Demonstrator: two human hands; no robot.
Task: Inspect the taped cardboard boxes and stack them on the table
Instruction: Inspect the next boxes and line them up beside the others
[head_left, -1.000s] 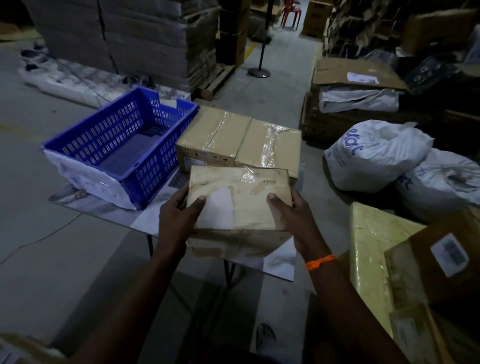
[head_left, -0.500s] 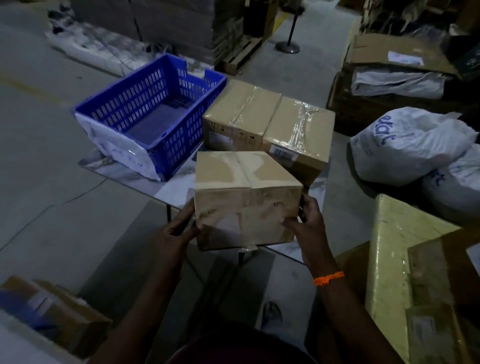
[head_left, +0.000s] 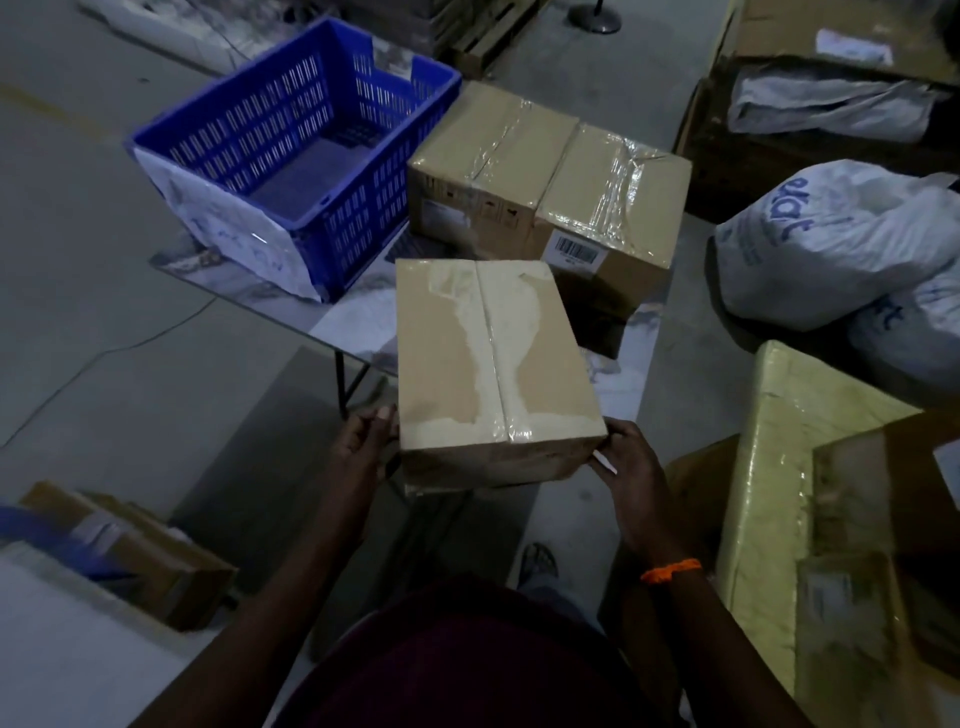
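Note:
I hold a taped brown cardboard box above the near edge of the small table. Its top face shows a centre seam under clear tape with torn pale patches. My left hand grips its near left side, thumb on the edge. My right hand grips the near right corner. Two more taped boxes stand side by side at the back of the table: a left box and a right box with a barcode label.
A blue slatted crate fills the table's left part. White sacks and a yellow wrapped parcel lie on the right. More cartons sit on the floor at left. My foot shows below the box.
The held box has been turned in my hands so its taped seam face now points up, and it sits closer to me. My view has tilted further down.

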